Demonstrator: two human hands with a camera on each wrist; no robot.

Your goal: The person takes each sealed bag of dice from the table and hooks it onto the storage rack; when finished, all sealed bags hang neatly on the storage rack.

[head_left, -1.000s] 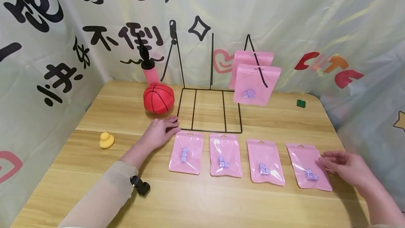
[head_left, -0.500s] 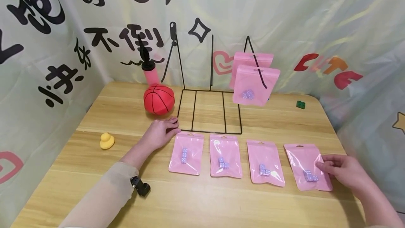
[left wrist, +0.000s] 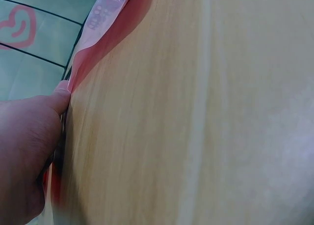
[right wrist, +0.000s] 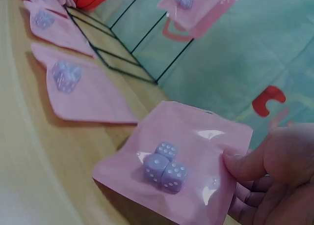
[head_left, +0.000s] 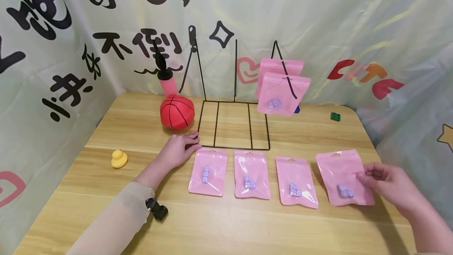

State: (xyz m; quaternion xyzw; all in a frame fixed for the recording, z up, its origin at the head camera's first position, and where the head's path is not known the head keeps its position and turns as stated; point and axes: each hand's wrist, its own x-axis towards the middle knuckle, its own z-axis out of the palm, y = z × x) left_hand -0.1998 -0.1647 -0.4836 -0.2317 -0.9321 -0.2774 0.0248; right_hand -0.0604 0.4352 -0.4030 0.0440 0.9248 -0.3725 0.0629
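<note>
My right hand [head_left: 369, 178] pinches the right edge of a pink pouch [head_left: 337, 174] and holds it tilted just off the wooden table [head_left: 247, 227]. In the right wrist view my thumb presses the pouch [right wrist: 196, 136] beside three lilac dice [right wrist: 164, 168] inside it. Three more pink pouches [head_left: 251, 174] with dice lie flat in a row to its left. My left hand [head_left: 182, 146] rests flat on the table at the front left corner of the black wire rack [head_left: 233, 123], its thumb touching the leftmost pouch [left wrist: 105, 14]. Two pink pouches [head_left: 283, 93] hang on the rack's right hook.
A red basketball [head_left: 177, 111] and a pink pump [head_left: 167, 80] stand behind my left hand. A yellow duck [head_left: 119, 158] sits at the left, a small green block [head_left: 335, 116] at the far right. Printed fabric walls the table in on three sides.
My right hand closed on the rightmost pouch's edge and lifted it off the table, turning it slightly. The left hand stayed in place.
</note>
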